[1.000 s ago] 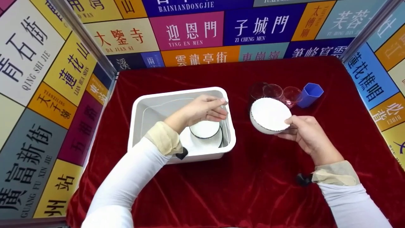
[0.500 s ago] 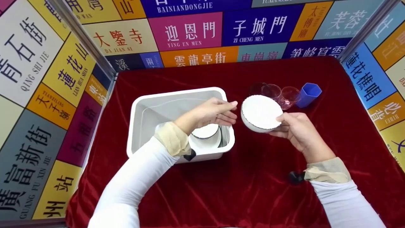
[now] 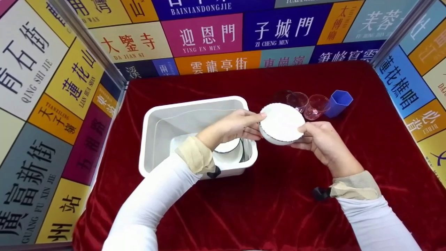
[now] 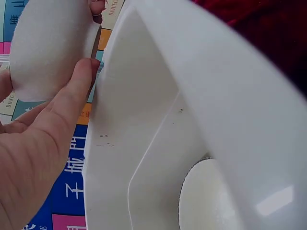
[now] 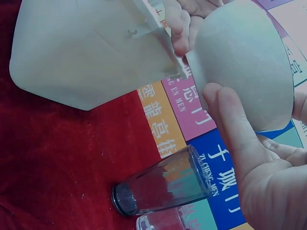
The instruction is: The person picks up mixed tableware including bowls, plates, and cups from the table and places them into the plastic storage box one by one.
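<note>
Both hands hold one white bowl (image 3: 281,122) with a dark rim, raised just right of a white bin (image 3: 195,102). The left hand (image 3: 238,126) grips its left side, thumb at the rim and fingers below. On the opposite side the right hand (image 3: 320,139) pinches the rim with its thumb, fingers under the bowl. Seen from the right wrist, the outside of the bowl (image 5: 244,67) rests against the fingers of the right hand (image 5: 264,172). Inside the bin, partly hidden by the left arm, sits another white bowl (image 3: 228,145) on a larger white dish (image 3: 230,158).
Behind the held bowl stand a clear glass (image 3: 298,99), a pinkish glass (image 3: 317,106) and a blue angular cup (image 3: 338,103). A dark tinted glass (image 5: 163,184) shows in the right wrist view. Red velvet cloth (image 3: 264,209) covers the table, with printed panels (image 3: 202,35) around it.
The right hand has carried the bowl leftward toward the bin. The left hand has moved right from over the bin and taken hold of the bowl's left side.
</note>
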The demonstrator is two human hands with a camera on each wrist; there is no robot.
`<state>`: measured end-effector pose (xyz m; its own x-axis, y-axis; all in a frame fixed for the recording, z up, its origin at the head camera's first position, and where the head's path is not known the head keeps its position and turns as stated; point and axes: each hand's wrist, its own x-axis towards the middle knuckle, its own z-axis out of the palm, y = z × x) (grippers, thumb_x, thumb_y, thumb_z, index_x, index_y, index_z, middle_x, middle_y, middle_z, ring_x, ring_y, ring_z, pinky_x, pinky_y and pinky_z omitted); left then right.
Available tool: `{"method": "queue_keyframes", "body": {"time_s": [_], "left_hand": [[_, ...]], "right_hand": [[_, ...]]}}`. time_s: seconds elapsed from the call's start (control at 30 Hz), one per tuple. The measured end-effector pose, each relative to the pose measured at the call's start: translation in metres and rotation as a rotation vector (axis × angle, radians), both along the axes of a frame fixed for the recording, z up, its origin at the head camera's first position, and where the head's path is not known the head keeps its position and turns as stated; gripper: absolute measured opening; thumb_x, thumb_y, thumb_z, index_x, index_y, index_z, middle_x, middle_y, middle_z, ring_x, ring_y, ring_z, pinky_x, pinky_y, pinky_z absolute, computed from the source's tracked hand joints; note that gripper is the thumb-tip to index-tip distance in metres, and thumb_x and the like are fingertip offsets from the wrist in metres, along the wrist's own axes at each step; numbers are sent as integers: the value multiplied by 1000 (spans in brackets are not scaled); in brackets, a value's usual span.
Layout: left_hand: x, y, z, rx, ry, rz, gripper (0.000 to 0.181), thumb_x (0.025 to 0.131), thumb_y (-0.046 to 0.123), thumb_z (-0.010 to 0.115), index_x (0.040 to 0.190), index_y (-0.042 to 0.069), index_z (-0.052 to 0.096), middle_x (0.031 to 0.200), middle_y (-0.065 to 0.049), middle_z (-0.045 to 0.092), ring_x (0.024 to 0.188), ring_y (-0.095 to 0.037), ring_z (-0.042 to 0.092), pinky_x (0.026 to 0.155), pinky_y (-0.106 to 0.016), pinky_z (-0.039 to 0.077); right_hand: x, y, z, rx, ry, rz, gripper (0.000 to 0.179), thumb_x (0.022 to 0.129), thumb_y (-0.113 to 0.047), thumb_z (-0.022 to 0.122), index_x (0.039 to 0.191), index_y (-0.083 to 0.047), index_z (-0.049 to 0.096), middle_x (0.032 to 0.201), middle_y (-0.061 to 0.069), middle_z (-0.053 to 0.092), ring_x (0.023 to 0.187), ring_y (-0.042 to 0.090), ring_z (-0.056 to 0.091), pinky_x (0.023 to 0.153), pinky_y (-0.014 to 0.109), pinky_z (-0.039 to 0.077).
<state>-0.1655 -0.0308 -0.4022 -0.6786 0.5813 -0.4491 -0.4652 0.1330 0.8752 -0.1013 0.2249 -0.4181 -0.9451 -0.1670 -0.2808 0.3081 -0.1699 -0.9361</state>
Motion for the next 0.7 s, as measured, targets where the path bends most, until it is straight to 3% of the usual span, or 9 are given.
{"method": "queue_keyframes", "body": {"time_s": [0.37,0.7], "left_hand": [[1,2,0,30,-5,-1,45,105,30,55,130,-7,56,91,-9,70,85,-19,71,101,-47,55],[3,5,1,30,-15,34,44,105,28,54,131,-7,56,93,-8,70,86,-19,71,101,-46,55]], "right_hand": [[3,-6,8,36,25,-1,30,95,3,50,84,-6,76,83,6,77,76,18,76,74,37,63],[3,-8,12,53,40,18,27,96,1,53,84,-6,76,84,6,77,77,18,76,76,38,63]]}}
